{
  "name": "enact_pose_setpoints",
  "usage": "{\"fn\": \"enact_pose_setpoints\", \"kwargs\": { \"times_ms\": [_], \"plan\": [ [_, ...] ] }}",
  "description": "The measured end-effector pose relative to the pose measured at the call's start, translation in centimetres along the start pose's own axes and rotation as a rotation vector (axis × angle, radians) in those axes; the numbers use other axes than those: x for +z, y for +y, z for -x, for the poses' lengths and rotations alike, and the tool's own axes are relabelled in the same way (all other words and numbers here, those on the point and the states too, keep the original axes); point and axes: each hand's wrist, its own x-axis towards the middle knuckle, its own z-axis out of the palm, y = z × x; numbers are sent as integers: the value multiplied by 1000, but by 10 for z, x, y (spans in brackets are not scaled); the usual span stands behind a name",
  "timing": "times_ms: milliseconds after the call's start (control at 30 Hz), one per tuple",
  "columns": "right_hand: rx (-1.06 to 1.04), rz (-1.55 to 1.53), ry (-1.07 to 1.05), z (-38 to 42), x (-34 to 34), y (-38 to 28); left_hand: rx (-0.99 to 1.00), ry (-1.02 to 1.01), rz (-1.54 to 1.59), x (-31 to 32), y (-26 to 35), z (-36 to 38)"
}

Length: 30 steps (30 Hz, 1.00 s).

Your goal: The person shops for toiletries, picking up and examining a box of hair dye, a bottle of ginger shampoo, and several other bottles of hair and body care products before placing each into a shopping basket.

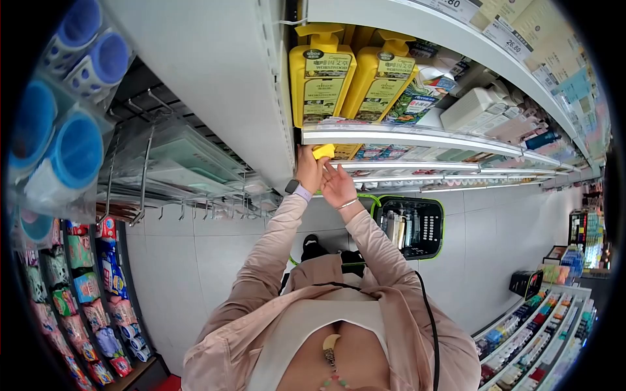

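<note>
My left hand (pixel 309 168), with a dark watch at its wrist, is at the left end of a lower shelf, its fingers around a small yellow object (pixel 323 152). My right hand (pixel 339 187) is just beside it, palm up with the fingers spread and curved, near the yellow object. Above both hands, two yellow pump bottles (pixel 322 81) stand on the upper shelf (pixel 391 137). The lower part of the yellow object is hidden behind my fingers.
A black basket with a green rim (pixel 441 228) holds several items on the floor, right of my arms. A grey upright panel (pixel 228 72) and hooks with hanging packs (pixel 176 156) are at the left. Curved shelves (pixel 541 332) stand at the lower right.
</note>
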Motion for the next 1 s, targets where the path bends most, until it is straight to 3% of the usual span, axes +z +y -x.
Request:
{"fn": "enact_pose_setpoints", "kwargs": {
  "times_ms": [100,167,233,267,333,433,500,1000],
  "plan": [
    [22,36,98,28,5,-2,-102,72,-15,13,-5,-6],
    [40,21,100,45,-18,-2,-86,94,-16,20,-12,-10],
    [44,84,241,66,-37,1,39,218,-119,27,-21,-16],
    [37,78,245,76,-44,2,-112,47,-45,30,-30,-18],
    [91,83,360,95,-55,3,-22,92,-97,28,-22,-28],
    [107,117,356,114,-70,-4,80,207,-192,36,-30,-40],
    [83,106,355,121,-76,-8,45,165,-293,37,-29,-44],
    [88,115,378,146,-99,-4,114,100,-202,35,-26,-43]
  ]
}}
